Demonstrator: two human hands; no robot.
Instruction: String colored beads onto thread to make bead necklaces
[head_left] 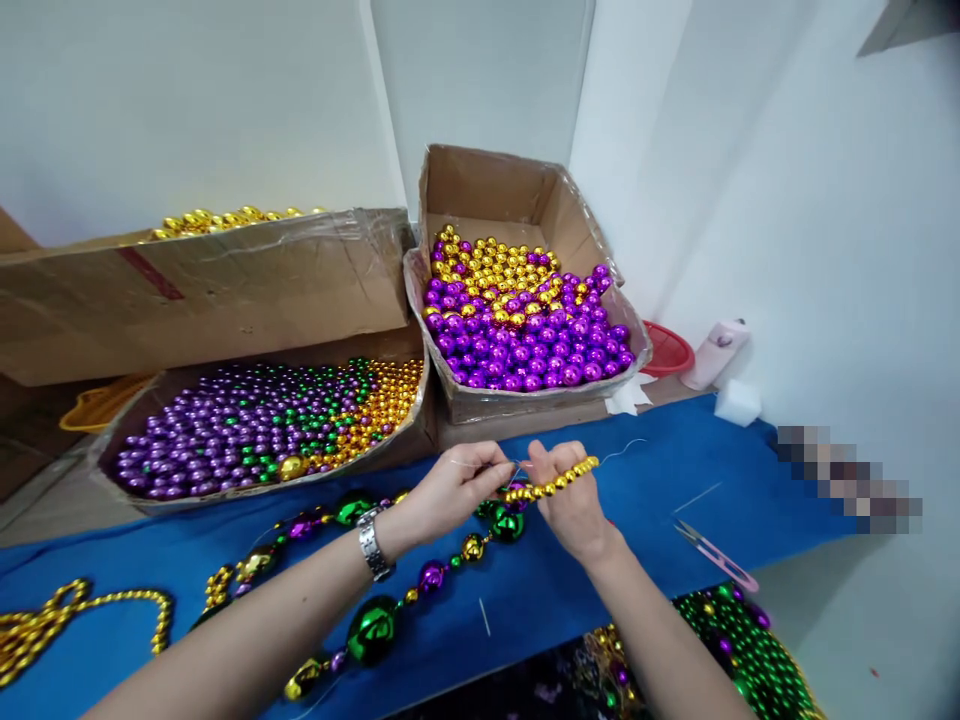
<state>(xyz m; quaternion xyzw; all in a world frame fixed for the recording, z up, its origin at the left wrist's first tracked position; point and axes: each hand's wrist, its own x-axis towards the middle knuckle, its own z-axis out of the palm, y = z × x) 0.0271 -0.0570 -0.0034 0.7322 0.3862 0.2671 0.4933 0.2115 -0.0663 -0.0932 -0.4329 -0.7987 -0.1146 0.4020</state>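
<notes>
My left hand (pixel 450 495), with a metal-band watch (pixel 372 545) at its wrist, is closed in a pinch on a thin clear thread. Close beside it, my right hand (pixel 571 515) is closed on a short string of gold beads (pixel 551 487) that crosses its fingers. A loose end of thread (pixel 626 447) sticks out to the right. Below the hands, a necklace of large and small beads lies on the blue cloth (pixel 555 600), including a big green bead (pixel 373 630) and a purple bead (pixel 432 576). My fingertips partly hide the thread.
Cardboard boxes of purple and gold beads (pixel 525 340) and of small mixed beads (pixel 247 420) stand behind the cloth. Pink thread snips (pixel 720 560) lie at right. A gold bead strand (pixel 45 625) is at left, and green beads (pixel 750 640) sit below the table edge.
</notes>
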